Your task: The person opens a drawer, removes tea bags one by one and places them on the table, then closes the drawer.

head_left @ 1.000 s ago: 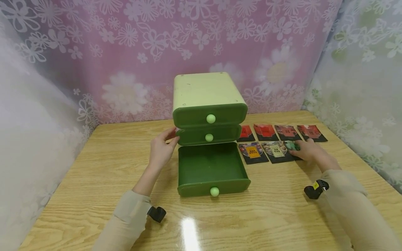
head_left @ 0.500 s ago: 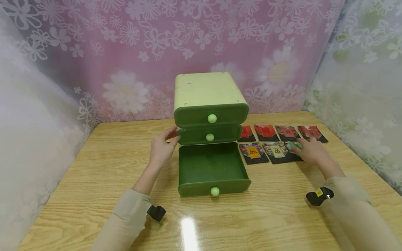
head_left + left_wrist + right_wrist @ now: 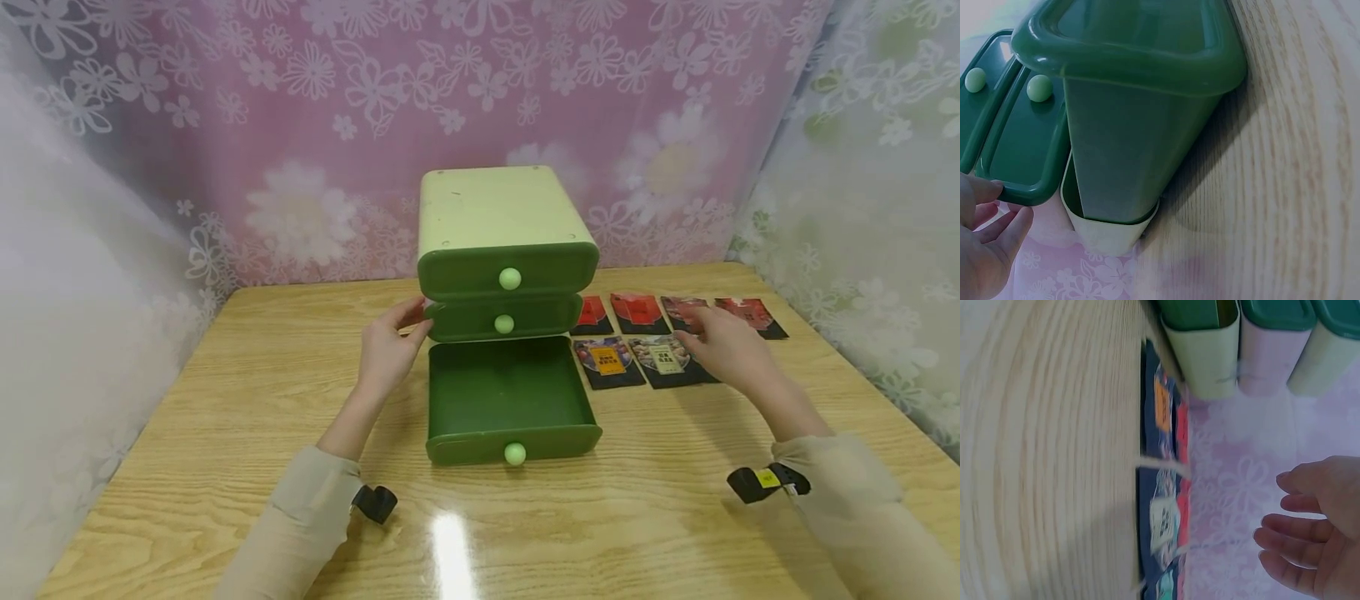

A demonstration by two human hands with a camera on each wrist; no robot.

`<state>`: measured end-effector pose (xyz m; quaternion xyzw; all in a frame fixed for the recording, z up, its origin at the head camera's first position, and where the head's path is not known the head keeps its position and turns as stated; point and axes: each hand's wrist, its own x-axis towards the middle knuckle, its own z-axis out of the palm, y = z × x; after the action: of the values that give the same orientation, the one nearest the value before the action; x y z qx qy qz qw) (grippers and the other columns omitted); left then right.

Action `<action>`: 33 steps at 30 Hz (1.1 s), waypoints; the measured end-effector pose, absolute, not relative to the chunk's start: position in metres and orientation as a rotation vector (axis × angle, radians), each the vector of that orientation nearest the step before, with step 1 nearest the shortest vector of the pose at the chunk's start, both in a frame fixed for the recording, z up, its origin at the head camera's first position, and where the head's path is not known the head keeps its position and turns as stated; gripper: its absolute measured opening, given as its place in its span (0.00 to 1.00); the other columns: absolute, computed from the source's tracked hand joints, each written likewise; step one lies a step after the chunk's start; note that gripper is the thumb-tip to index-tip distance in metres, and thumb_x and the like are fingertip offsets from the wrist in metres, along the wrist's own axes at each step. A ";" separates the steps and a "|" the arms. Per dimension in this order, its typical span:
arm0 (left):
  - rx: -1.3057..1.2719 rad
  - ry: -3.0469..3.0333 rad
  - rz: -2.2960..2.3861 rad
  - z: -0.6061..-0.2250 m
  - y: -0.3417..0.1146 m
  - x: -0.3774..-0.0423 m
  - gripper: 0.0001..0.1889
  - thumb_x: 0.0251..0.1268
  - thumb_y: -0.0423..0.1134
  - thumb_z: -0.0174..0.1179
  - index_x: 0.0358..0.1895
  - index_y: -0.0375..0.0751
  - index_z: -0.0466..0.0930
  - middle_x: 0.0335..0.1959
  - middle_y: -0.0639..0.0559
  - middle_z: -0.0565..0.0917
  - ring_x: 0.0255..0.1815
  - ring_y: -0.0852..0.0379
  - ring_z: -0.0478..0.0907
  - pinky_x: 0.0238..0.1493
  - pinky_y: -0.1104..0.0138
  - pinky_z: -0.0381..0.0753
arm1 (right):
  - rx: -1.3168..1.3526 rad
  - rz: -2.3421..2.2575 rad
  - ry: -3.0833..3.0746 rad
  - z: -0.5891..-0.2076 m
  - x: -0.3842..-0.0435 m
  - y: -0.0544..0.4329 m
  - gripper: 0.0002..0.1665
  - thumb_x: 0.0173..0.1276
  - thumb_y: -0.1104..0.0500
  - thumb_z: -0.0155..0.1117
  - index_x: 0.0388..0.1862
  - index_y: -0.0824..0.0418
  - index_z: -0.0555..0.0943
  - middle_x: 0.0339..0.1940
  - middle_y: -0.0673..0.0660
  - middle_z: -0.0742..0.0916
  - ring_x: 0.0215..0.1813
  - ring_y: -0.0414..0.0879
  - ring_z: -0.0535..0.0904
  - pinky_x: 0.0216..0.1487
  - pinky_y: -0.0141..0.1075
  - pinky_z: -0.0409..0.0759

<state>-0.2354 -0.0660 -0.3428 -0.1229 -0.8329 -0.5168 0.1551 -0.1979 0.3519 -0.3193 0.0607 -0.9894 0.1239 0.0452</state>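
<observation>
A three-tier drawer box point(image 3: 502, 204) with a cream top and green drawer fronts stands on the table. Its bottom drawer point(image 3: 510, 392) is pulled out and bare inside. At the left end of the middle drawer point(image 3: 465, 323), my left hand point(image 3: 386, 354) pinches the edge, the thumb lying on the front in the left wrist view. My right hand point(image 3: 727, 346) hovers over the flat printed packets, fingers relaxed and slightly bent, holding nothing in the right wrist view. Below it lies a packet with a green label point(image 3: 1166, 586), largely hidden in the head view. Beside that is a cream-labelled packet point(image 3: 666, 360).
An orange-labelled packet point(image 3: 609, 362) lies closest to the box in the front row. Behind it runs a row of red-labelled packets point(image 3: 637, 313). The wooden table point(image 3: 247, 375) ends at a pink floral curtain point(image 3: 322, 167), with pale curtains at both sides.
My right hand has lifted away from the green-labelled packet, rising above the packets without one. My left hand stays at the middle drawer's edge. The packets lie as before.
</observation>
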 end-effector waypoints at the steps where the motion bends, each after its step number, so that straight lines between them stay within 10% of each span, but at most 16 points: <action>1: -0.353 -2.386 -1.481 -0.342 -0.066 -0.235 0.20 0.62 0.35 0.60 0.58 0.36 0.75 0.48 0.43 0.82 0.49 0.51 0.79 0.47 0.60 0.80 | 0.203 0.387 -3.008 -0.318 -0.196 0.348 0.28 0.70 0.56 0.55 0.60 0.76 0.67 0.45 0.74 0.80 0.42 0.65 0.78 0.39 0.57 0.76; 22: -0.363 -2.381 -1.487 -0.344 -0.067 -0.237 0.20 0.62 0.35 0.60 0.57 0.35 0.76 0.50 0.43 0.81 0.50 0.50 0.78 0.46 0.60 0.80 | 0.772 0.435 -2.533 -0.307 -0.147 0.260 0.13 0.54 0.67 0.69 0.40 0.63 0.81 0.31 0.53 0.82 0.28 0.42 0.77 0.22 0.33 0.74; 29: -0.357 -2.389 -1.487 -0.344 -0.066 -0.236 0.20 0.62 0.35 0.60 0.57 0.35 0.76 0.49 0.42 0.81 0.50 0.49 0.78 0.47 0.60 0.80 | 1.068 0.407 -2.274 -0.303 -0.133 0.231 0.29 0.73 0.42 0.39 0.39 0.61 0.81 0.35 0.54 0.81 0.27 0.40 0.79 0.22 0.28 0.77; 33: -0.352 -2.389 -1.485 -0.343 -0.066 -0.236 0.20 0.62 0.34 0.60 0.57 0.35 0.76 0.49 0.42 0.81 0.50 0.49 0.78 0.47 0.59 0.80 | 1.187 0.420 -2.198 -0.303 -0.124 0.214 0.21 0.74 0.48 0.45 0.39 0.60 0.81 0.37 0.52 0.81 0.28 0.40 0.79 0.23 0.26 0.76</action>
<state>-0.2359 -0.0662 -0.3431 -0.1228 -0.8328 -0.5177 0.1528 -0.1242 0.2136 -0.3028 0.4469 -0.8278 0.1583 0.2998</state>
